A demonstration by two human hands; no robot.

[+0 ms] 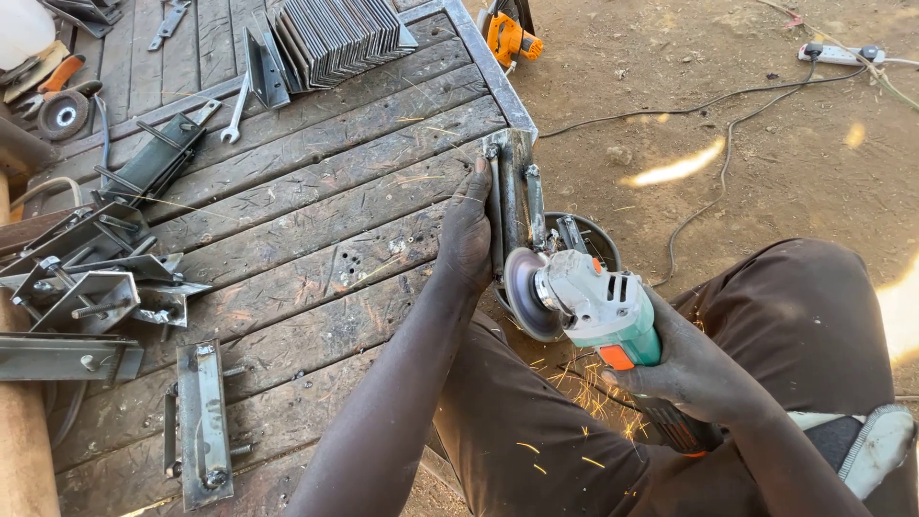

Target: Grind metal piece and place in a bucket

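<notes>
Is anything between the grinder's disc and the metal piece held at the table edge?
Nothing visible: the angle grinder in the right hand has its disc against the metal piece, sparks falling. The left hand steadies the piece beside the disc.

Left hand steadies a metal bracket on the table edge; right hand holds a sparking angle grinder.

The middle planks of the worktop lie bare, giving a wide lane from the near edge up toward the stacked metal plates. The left side is crowded with welded brackets, and one more bracket lies near the front. At the right edge, the left hand and the grinder close around the metal piece.
</notes>
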